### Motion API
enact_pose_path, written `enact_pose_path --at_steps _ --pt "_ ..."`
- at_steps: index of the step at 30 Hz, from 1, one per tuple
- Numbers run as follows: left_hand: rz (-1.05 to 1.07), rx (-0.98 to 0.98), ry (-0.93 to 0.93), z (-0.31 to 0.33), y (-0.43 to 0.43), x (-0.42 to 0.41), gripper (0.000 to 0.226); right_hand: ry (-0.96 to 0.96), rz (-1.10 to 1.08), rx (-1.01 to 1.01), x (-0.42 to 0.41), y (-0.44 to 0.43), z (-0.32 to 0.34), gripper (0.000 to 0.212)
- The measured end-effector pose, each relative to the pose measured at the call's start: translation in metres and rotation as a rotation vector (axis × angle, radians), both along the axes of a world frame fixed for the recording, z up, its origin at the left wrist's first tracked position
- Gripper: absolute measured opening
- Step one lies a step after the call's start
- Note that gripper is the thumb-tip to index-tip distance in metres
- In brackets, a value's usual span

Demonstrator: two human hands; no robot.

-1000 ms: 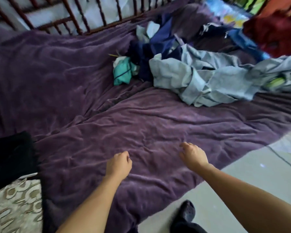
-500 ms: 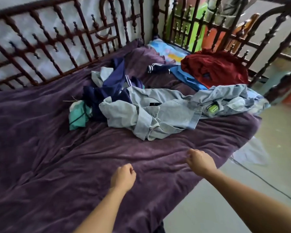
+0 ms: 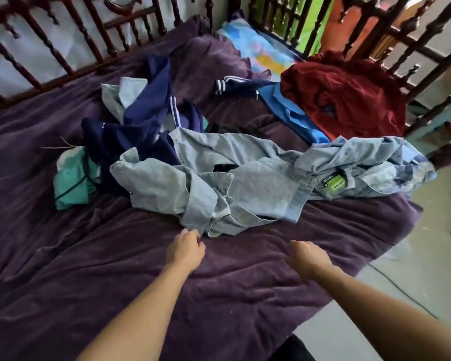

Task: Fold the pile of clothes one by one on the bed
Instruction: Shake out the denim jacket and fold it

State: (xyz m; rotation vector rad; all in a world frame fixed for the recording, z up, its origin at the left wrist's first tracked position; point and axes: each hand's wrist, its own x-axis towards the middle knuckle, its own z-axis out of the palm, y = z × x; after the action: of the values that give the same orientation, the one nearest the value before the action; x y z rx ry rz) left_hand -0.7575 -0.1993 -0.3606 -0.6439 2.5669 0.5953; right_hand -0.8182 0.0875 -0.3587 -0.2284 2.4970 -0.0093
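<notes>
Left hand (image 3: 186, 247) at denim shirt (image 3: 219, 188) edge (fingers curled)

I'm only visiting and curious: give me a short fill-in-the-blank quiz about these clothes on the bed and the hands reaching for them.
1. The blanket spread under everything is ___.
2. The nearest garment, by the left hand, is light blue ___.
3. The red garment is heaped in the far ___ corner.
4. The teal garment lies ___ of the navy garment.
Missing words: purple; denim; right; left.
</notes>
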Motion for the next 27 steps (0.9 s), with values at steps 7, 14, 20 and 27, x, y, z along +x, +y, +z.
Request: enact_pose_path --at_steps 7,14,20,27 --pt "0.345 0.061 0.136 -0.033 -0.014 -0.087 0.045 0.038 0.086 -0.242 -0.119 -0.082 -0.033 0.036" --pt "0.499 -0.008 0.217 -0.085 -0.001 -0.112 0.013 -0.035 -0.093 -0.570 -0.204 -0.186 -0.078 0.055" --pt "0.775 -0.200 0.171 -0.075 -0.014 -0.056 0.007 -0.032 -0.298 -0.650 -0.202 -0.164 -0.091 0.021" --pt "0.459 -0.399 0.309 -0.041 -0.020 -0.066 0.068 0.177 -0.711 -0.739 -0.208 -0.051 -0.067 0.027"
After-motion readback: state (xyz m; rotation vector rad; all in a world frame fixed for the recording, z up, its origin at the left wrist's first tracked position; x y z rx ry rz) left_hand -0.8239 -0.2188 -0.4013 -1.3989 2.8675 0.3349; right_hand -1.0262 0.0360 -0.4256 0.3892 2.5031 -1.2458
